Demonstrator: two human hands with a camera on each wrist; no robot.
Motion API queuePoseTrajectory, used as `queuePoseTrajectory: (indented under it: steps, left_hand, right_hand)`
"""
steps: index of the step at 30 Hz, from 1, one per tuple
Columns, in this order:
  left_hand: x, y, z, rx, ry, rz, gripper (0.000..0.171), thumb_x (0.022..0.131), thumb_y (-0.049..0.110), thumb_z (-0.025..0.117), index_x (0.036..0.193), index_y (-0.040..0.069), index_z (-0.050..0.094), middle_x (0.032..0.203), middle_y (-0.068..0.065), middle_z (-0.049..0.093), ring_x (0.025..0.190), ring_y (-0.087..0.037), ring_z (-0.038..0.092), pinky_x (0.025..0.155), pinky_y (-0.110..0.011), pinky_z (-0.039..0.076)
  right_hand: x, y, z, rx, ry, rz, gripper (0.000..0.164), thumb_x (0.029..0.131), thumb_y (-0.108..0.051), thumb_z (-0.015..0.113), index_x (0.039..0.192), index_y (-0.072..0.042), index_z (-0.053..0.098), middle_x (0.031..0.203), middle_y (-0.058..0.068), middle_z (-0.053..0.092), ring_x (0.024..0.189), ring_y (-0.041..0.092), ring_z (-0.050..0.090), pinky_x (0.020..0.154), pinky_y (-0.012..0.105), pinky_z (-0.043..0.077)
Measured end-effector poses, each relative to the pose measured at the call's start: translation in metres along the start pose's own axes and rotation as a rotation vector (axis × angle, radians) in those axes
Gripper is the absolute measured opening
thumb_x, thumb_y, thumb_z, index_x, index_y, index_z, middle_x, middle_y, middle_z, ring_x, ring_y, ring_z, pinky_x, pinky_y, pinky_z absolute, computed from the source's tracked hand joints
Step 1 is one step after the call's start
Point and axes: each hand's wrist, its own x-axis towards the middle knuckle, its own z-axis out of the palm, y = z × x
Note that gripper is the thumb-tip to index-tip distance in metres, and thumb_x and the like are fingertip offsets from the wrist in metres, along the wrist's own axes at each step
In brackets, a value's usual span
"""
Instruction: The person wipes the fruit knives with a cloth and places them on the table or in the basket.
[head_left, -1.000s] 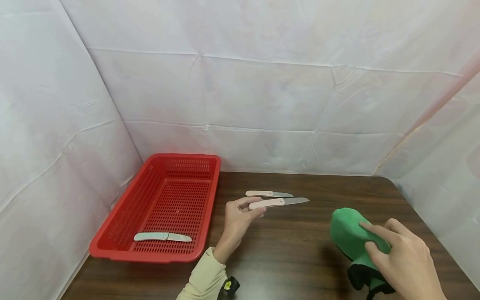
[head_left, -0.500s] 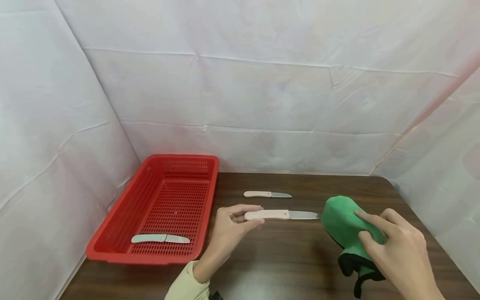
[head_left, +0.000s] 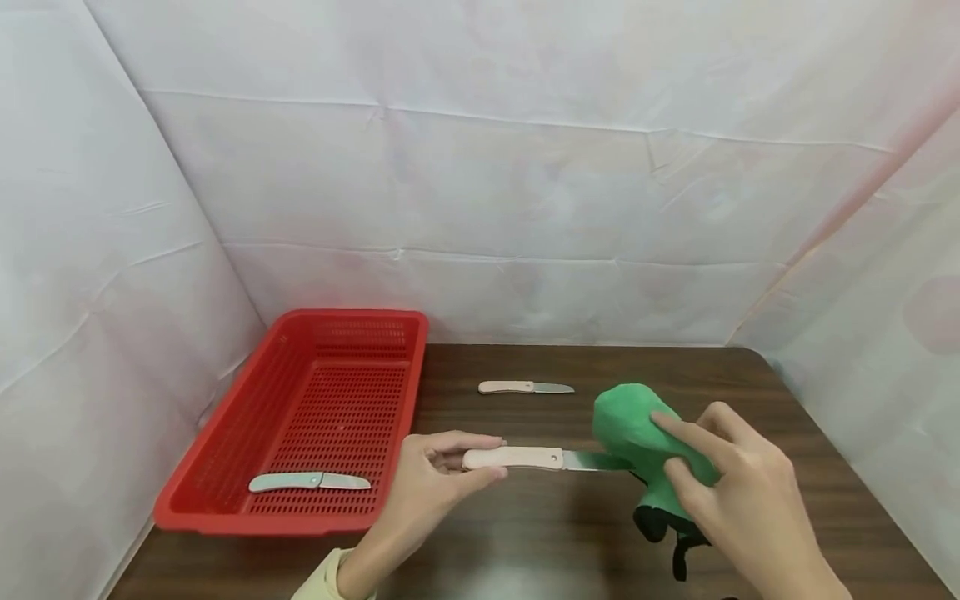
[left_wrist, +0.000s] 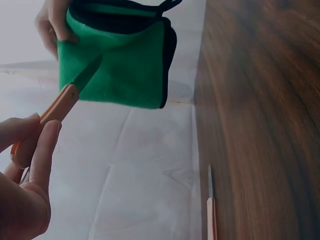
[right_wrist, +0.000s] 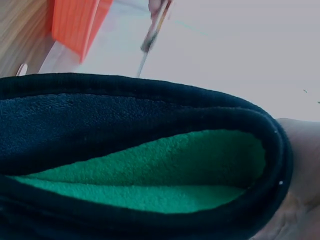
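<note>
My left hand point(head_left: 423, 492) pinches the pale pink handle of a folding knife point(head_left: 517, 457) between thumb and fingers, its blade unfolded and pointing right. A folded green cloth point(head_left: 645, 442) with black edging is gripped by my right hand point(head_left: 738, 483). In the head view the blade's tip meets the cloth's left side, and the blade shows a green tint. The left wrist view has the knife point(left_wrist: 60, 105) in front of the cloth point(left_wrist: 120, 65). Seen from the right wrist, the cloth's dark edging point(right_wrist: 200, 120) fills the foreground and hides most of the right hand.
Behind the hands, a second pink-handled knife point(head_left: 517, 387) lies unfolded on the dark wooden table point(head_left: 697, 375). On the left stands a red plastic basket point(head_left: 416, 375) with a pale green-handled knife point(head_left: 300, 481) in it. White sheeting point(head_left: 487, 183) rises at the back and sides.
The left hand has brought the knife toward me, away from the knife on the table. The right hand has moved the cloth left, up to the blade.
</note>
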Motion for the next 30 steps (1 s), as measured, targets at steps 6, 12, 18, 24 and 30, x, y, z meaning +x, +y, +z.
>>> queuePoseTrajectory:
  steps: [6,12,18,24,30]
  left_hand:
    - [-0.003,-0.017,-0.002,-0.070,-0.012,0.158,0.029,0.065,0.010,0.077,0.091,0.002,0.068,0.083,-0.009,0.067,0.062,-0.021,0.064,0.047,-0.028,0.050]
    - [-0.004,-0.018,0.001,-0.123,-0.009,0.240,0.029,0.064,0.004,0.076,0.090,-0.003,0.067,0.083,-0.012,0.067,0.060,-0.018,0.062,0.045,-0.026,0.049]
    - [-0.004,-0.019,0.003,-0.188,-0.010,0.333,0.028,0.063,-0.001,0.076,0.089,-0.007,0.066,0.086,-0.016,0.066,0.066,-0.019,0.062,0.046,-0.024,0.049]
    - [-0.004,-0.023,0.003,-0.230,-0.001,0.383,0.028,0.061,-0.005,0.075,0.087,-0.009,0.065,0.085,-0.020,0.065,0.070,-0.022,0.064,0.047,-0.023,0.049]
    - [-0.005,-0.023,-0.001,-0.265,0.000,0.396,0.026,0.060,-0.008,0.075,0.084,-0.009,0.065,0.084,-0.022,0.065,0.077,-0.031,0.063,0.051,-0.026,0.051]
  right_hand:
    - [-0.001,-0.018,0.009,0.023,-0.020,-0.154,0.035,0.063,-0.005,0.059,0.096,-0.010,0.068,0.076,-0.010,0.040,0.050,-0.004,0.023,0.041,0.007,0.020]
    - [-0.005,-0.031,0.022,-0.010,-0.060,-0.276,0.040,0.085,-0.025,0.031,0.095,-0.014,0.068,0.078,-0.008,0.041,0.052,-0.003,0.024,0.042,0.008,0.019]
    - [-0.010,-0.037,0.028,-0.105,-0.045,-0.311,0.049,0.082,-0.022,0.018,0.091,-0.019,0.066,0.077,-0.006,0.038,0.052,0.001,0.023,0.038,0.011,0.018]
    - [-0.011,-0.039,0.028,-0.166,-0.056,-0.314,0.051,0.081,-0.020,0.014,0.088,-0.020,0.064,0.076,-0.004,0.038,0.051,0.003,0.021,0.036,0.013,0.016]
    - [-0.014,-0.034,0.025,-0.184,-0.106,-0.272,0.052,0.083,-0.024,0.014,0.089,-0.021,0.066,0.076,-0.005,0.037,0.052,0.002,0.022,0.037,0.014,0.018]
